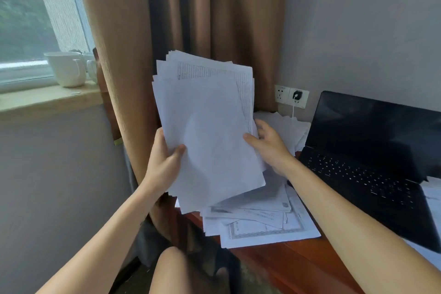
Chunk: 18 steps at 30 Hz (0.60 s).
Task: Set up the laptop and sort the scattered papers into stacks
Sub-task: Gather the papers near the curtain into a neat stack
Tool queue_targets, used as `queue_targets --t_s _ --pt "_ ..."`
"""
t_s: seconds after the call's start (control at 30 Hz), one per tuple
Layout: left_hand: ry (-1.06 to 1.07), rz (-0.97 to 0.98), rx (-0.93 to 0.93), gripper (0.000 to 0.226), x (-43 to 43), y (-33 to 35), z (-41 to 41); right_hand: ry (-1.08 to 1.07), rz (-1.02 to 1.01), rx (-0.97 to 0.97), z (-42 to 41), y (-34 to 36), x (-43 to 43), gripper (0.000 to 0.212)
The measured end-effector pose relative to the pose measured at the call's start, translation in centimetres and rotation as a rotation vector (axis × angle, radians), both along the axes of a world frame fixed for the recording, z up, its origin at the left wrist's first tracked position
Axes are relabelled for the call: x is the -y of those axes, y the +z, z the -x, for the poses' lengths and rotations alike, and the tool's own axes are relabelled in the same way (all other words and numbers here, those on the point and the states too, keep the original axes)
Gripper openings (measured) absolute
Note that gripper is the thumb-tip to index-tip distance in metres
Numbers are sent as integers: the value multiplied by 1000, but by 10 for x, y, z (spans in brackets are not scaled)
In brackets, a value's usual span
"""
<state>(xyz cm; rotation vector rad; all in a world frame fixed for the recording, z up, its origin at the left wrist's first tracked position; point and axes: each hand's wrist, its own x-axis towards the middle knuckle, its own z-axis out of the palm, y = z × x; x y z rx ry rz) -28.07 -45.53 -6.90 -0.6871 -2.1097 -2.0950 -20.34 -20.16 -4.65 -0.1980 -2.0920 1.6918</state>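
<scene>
Brown curtain corner, red-brown table. Both hands clamped on a raised sheaf of papers: left hand grips its lower edge, right hand pinches the side, probably to square it. More scattered sheets underneath; laptop open, screen dark.

A reddish-brown wooden desk filled the lower right of the frame. On its left part lay a loose pile of printed papers, the sheets overlapping at different angles, the nearest one with a decorated border. Just right of the pile stood an open black laptop, its screen dark. More white sheets lay further back near the wall, and others at the right edge, touching the laptop. In the upper left, a pale windowsill carried a white mug.
</scene>
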Motion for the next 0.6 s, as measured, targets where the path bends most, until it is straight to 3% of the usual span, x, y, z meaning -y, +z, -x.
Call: queue_targets --t_s 0.27,0.43,0.6 --pt "6 20 -142 41 -63 13 26 -253 -67 -155 -10 17 -23 28" --pt "-45 76 -71 26 -74 -10 21 -243 -93 -60 -19 -4 -28 33" --pt "-8 0 26 27 -75 -13 16 -276 -66 -126 -19 -3 -24 37"
